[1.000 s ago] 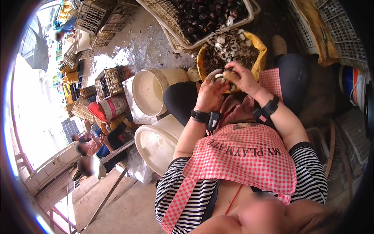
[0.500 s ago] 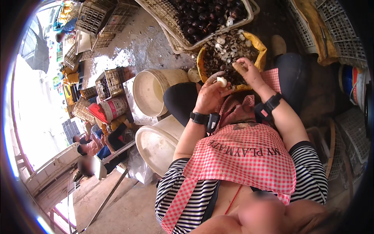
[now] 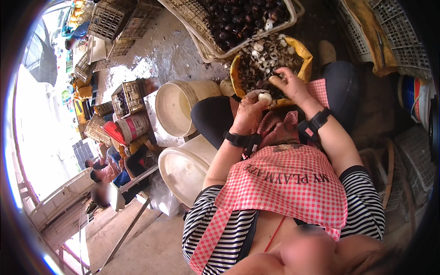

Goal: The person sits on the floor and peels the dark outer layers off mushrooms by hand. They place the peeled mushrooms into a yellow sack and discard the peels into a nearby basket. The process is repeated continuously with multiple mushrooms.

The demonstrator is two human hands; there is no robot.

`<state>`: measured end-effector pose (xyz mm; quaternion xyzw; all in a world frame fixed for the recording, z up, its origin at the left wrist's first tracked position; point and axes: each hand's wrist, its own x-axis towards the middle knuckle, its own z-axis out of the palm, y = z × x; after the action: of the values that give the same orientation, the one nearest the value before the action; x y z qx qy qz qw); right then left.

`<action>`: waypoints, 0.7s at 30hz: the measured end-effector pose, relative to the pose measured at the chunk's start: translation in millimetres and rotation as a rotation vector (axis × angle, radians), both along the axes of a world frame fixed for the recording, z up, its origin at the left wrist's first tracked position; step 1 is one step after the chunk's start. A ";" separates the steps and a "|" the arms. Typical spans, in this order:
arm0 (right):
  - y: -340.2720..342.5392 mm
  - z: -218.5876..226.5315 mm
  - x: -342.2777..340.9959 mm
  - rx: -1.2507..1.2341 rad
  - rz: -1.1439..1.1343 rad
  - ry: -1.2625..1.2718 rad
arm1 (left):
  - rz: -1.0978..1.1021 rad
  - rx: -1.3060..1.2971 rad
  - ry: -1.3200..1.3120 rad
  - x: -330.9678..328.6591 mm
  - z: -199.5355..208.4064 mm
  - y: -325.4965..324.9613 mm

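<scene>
Over a yellow-rimmed sack [image 3: 304,52] full of brown and white peelings, both my hands work close together. My left hand [image 3: 249,111] is closed around a peeled white water chestnut [image 3: 264,96], whose pale face shows between the fingers. To its right and slightly farther off, my right hand [image 3: 293,86] is curled with thumb and fingers pinched. Something tan is at its thumb, perhaps a covering; whatever the fingers grip is too small to make out. Beyond the sack, a pale plastic crate [image 3: 294,18] holds many dark unpeeled water chestnuts [image 3: 243,20].
White buckets [image 3: 173,109] stand on my left, one with a round lid-like top [image 3: 181,176]. Stacked crates [image 3: 110,20] and a red-and-white bucket [image 3: 133,128] lie farther left, near other people [image 3: 107,169]. More crates [image 3: 403,32] stand at the right.
My left hand has turned and drawn a little nearer, with the white water chestnut shifting slightly right and down. My right hand has moved slightly left, its fingers more curled.
</scene>
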<state>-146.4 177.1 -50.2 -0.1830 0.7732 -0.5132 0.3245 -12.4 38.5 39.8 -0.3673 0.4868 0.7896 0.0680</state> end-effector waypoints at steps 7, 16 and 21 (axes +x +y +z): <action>-3.3 -25.9 7.6 -0.157 -0.013 -0.012 | -0.178 -0.244 0.077 1.8 -9.5 -1.7; -6.2 -51.1 11.4 -0.225 -0.007 -0.146 | -0.191 -0.331 0.001 0.6 -4.4 0.4; -9.0 -41.5 9.6 -0.211 0.026 -0.232 | -0.100 -0.220 0.022 -1.1 4.4 7.0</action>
<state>-136.8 168.1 -91.7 -0.1657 0.6701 -0.6048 0.3971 -13.5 45.5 44.1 -0.3390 0.5889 0.7311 0.0616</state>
